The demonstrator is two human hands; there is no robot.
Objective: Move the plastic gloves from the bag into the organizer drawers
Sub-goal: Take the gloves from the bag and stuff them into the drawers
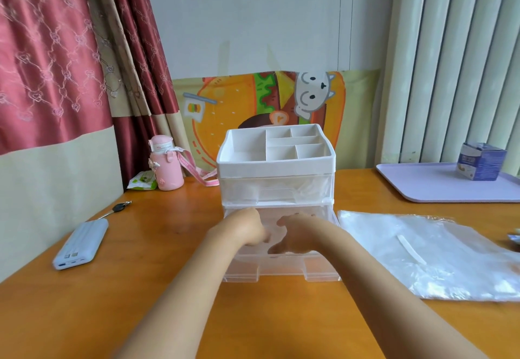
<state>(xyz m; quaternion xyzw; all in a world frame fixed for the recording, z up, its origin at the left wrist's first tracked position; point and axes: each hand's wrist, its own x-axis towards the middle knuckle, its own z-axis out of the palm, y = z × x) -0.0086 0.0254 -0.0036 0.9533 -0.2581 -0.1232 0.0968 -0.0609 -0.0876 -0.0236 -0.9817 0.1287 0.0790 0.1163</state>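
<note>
The white organizer (277, 158) stands mid-table (168, 246). Its lower drawer (281, 270) is pulled out toward the person, and its front lip is well short of the near table edge. Both hands reach down into that drawer: the left hand (247, 227) and right hand (298, 232) sit close together with fingers bent downward. Blur and the clear walls hide whether either holds anything.

The upper drawer (275, 189) is pushed in, with crinkled clear film showing at its right end. The plastic bag (422, 251) lies flat just right of the organizer, its left edge near the drawer's corner; the gloves inside cannot be made out.

Left of the organizer is bare wood, then a power bank (81, 243) and key (119, 207) by the table's left edge.
</note>
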